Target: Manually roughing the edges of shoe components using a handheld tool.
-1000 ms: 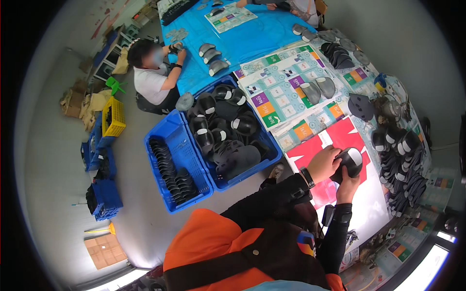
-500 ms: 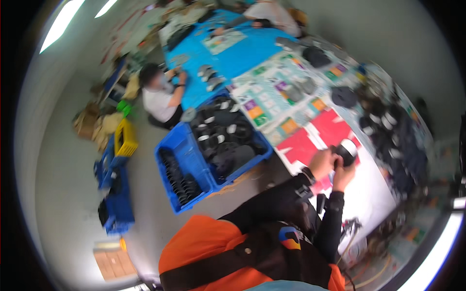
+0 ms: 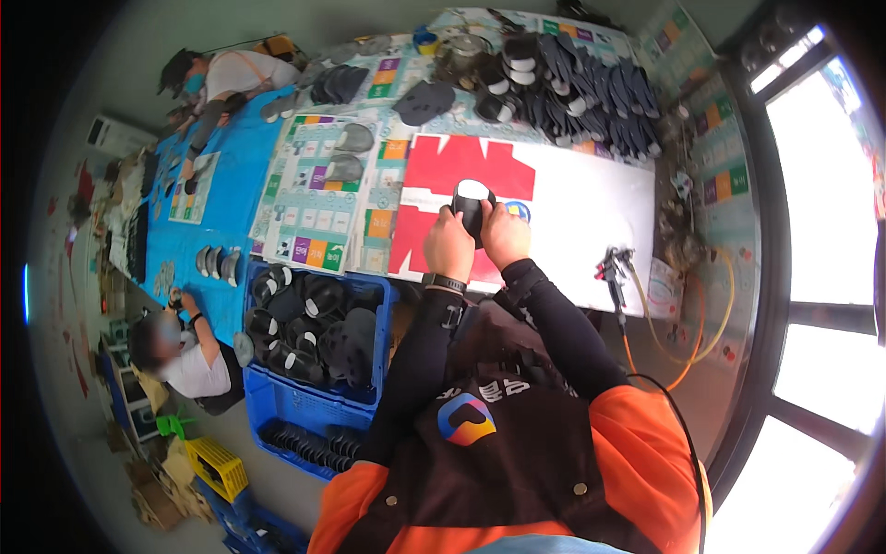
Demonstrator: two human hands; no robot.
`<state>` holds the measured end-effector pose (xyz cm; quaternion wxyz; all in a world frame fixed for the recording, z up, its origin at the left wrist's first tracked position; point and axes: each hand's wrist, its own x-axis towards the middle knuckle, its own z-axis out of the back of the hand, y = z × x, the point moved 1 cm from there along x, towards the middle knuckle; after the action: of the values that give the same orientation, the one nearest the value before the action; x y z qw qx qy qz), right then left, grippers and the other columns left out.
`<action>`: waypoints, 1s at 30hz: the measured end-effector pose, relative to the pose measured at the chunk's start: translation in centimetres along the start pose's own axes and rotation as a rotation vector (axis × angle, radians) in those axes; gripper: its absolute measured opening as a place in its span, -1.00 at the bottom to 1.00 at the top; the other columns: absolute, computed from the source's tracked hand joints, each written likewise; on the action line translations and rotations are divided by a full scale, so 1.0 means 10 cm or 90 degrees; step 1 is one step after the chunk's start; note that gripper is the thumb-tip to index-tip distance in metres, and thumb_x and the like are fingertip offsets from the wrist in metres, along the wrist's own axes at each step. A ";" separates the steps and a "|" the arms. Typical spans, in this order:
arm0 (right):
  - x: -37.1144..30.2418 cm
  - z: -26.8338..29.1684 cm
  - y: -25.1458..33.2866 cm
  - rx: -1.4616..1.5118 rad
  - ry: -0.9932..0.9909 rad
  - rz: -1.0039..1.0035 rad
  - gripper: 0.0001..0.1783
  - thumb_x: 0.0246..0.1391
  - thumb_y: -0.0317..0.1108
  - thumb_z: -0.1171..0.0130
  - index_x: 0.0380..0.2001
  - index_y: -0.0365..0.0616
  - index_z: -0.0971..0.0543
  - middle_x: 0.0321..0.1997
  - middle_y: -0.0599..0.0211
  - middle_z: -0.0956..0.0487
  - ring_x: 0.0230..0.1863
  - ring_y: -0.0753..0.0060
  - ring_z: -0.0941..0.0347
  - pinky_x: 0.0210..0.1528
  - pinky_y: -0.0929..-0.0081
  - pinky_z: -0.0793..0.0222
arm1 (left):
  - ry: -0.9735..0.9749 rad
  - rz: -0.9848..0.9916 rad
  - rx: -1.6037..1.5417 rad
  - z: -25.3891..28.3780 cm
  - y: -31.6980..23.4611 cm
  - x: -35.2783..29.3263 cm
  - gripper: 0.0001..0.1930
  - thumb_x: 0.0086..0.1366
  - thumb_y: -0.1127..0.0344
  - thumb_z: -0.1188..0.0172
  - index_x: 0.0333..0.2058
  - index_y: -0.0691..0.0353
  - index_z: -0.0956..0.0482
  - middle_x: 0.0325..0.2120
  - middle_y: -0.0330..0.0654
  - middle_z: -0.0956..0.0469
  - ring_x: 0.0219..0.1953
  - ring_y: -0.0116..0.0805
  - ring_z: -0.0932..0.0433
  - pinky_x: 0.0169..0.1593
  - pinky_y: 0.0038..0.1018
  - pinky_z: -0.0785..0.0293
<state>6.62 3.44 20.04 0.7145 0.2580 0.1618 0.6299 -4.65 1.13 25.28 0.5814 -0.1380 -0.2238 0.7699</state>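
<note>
Upright over the red sheet (image 3: 434,175), a small black shoe (image 3: 470,214) with a white patch at its far end is gripped between my two hands. My left hand (image 3: 448,246) closes on its near left side. On the opposite side, the fingers of my right hand (image 3: 507,236) are wrapped round it, the thumb pressing near its middle. The fingers partly cover the shoe, so its exact kind is hard to make out. Similar black shoes with white patches fill the blue crate (image 3: 389,343) to the left of my arms.
Dark shoe-like pieces (image 3: 591,88) lie heaped at the table's far right. A spray gun (image 3: 615,270) with hoses hangs by the right edge. Grey pieces (image 3: 346,169) rest on the printed mat. Two people (image 3: 249,72) (image 3: 198,365) sit at the blue-covered table. A yellow basket (image 3: 218,469) stands lower left.
My view has swung to the right, so the table, crate and people appear further left, and the windows have come in. Both hands still hold the shoe over the red sheet.
</note>
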 end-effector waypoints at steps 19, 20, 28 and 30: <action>-0.81 0.80 -3.62 -0.305 0.187 -0.064 -0.12 -0.18 -0.08 -0.60 0.11 -0.32 -0.39 0.12 -0.04 -0.43 0.16 -0.07 -0.39 0.24 0.20 -0.41 | 0.317 0.132 -0.061 -2.13 0.58 -0.41 -0.58 0.27 0.27 -0.12 -0.04 0.53 -0.47 -0.08 0.39 -0.58 0.03 0.33 -0.55 0.14 0.04 -0.46; -0.80 0.80 -3.69 -0.305 0.190 -0.067 -0.12 -0.18 -0.08 -0.60 0.11 -0.32 -0.39 0.12 -0.04 -0.43 0.16 -0.07 -0.39 0.24 0.20 -0.41 | 0.321 0.134 -0.059 -2.16 0.54 -0.42 -0.58 0.27 0.27 -0.12 -0.04 0.53 -0.47 -0.08 0.39 -0.58 0.03 0.33 -0.55 0.14 0.04 -0.46; -0.49 0.78 -3.52 -0.283 0.154 -0.255 -0.45 -0.12 -0.36 -0.26 -0.01 -0.27 -0.39 0.03 -0.06 -0.48 0.09 -0.27 -0.43 0.14 -0.02 -0.44 | 0.486 0.257 -0.340 -2.21 0.40 -0.42 -0.53 0.26 0.27 -0.35 -0.01 0.50 -0.43 -0.18 0.07 -0.61 -0.18 -0.07 -0.70 -0.20 -0.22 -0.71; -0.38 1.04 -3.46 -0.176 0.144 -0.291 -0.57 -0.06 -0.35 -0.21 -0.08 -0.23 -0.46 -0.01 -0.04 -0.55 0.03 -0.25 -0.50 0.10 -0.09 -0.46 | 0.479 0.260 -0.354 -2.18 0.42 -0.40 -0.53 0.29 0.26 -0.37 -0.01 0.49 -0.41 -0.20 -0.02 -0.59 -0.25 -0.25 -0.70 -0.34 -0.34 -0.74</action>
<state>40.04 -4.52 8.32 0.8438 0.0431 0.2070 0.4932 3.24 0.40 4.19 0.4011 -0.5959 -0.1638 0.6761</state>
